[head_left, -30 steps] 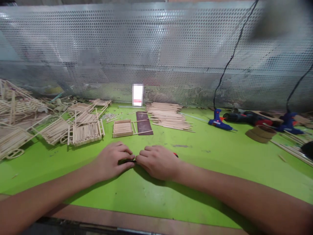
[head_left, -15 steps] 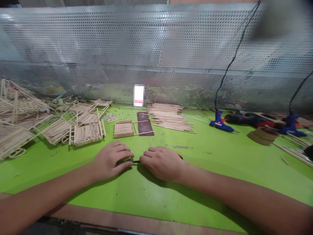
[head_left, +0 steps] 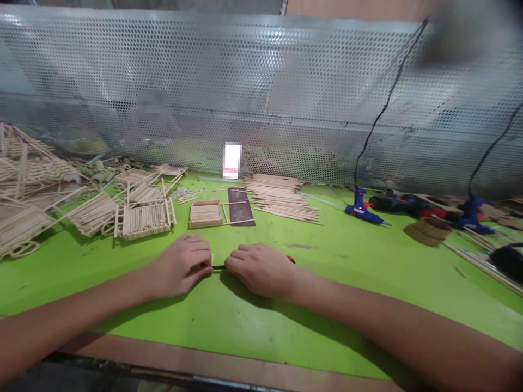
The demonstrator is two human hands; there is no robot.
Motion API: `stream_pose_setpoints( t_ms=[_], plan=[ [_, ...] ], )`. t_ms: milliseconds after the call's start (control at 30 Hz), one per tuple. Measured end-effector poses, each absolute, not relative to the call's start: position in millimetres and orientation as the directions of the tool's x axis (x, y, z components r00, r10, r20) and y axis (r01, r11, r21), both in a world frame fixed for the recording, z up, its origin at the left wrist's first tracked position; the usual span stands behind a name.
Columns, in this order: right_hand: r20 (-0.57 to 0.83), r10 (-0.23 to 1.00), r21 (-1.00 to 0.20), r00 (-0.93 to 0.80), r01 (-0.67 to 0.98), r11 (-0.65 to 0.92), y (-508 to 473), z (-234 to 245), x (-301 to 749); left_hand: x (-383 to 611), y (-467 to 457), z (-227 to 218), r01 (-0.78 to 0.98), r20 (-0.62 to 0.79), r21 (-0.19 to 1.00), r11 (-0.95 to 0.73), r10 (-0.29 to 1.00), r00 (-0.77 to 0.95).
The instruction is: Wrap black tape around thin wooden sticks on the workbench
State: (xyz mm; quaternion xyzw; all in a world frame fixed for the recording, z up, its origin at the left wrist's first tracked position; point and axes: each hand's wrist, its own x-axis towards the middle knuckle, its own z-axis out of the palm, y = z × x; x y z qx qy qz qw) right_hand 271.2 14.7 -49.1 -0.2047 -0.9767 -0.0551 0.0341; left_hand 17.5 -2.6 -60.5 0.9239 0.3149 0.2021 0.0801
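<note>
Now, left hand (head_left: 183, 265): narrow pinch, apparently holding a half-hidden pale piece (head_left: 212, 259); slackness could spin it.
Black shaft (head_left: 219, 267): between your hands; uneven pressure could skid it.
Right hand (head_left: 260, 270): closed around that shaft; overpushing could jab you.

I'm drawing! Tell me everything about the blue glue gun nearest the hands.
The blue glue gun looks plastic, with an orange trigger, a lit red light and a thin nozzle pointing right. It lies on its side on the green tabletop, its handle away from you, trailing a black cord upward. Nobody touches it.
</note>
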Motion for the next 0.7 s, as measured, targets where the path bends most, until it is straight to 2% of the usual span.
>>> stream_pose_setpoints(
  t_ms=[367, 567, 700],
  plan=[
    [0.103, 0.391, 0.128, -0.915, 0.402, 0.907, 13, -50, 268, 13, -4, -66, 0.577, 0.308, 0.3, -0.759, 0.65, 0.695],
    [0.093, 0.423, 0.156, -0.901, 0.433, 0.888, 11, -48, 275, 6, 5, -69, 0.567, 0.391, 0.297, -0.768, 0.64, 0.662],
    [0.051, 0.436, 0.181, -0.899, 0.437, 0.881, 12, -47, 281, 6, 3, -62, 0.511, 0.302, 0.283, -0.812, 0.581, 0.755]
  ],
)
